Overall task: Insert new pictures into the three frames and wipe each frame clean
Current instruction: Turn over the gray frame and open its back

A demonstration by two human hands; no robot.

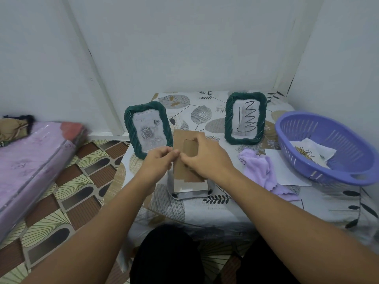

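Note:
Two green rope-edged frames stand upright on the table: the left frame [148,129] shows a rose picture, the right frame [245,118] a black zigzag drawing. A third frame [190,190] lies face down near the table's front, its brown cardboard backing [184,140] lifted up on end. My left hand [159,161] pinches the backing's left edge. My right hand [207,158] grips the backing from the right, fingers over its stand flap. A purple cloth [260,169] lies to the right of my hands.
A purple plastic basket [328,128] at the table's right edge holds loose paper pictures [311,152]. A white sheet [283,171] lies under the basket's near side. A pink mattress [30,160] lies on the patterned floor at left. White walls close behind the table.

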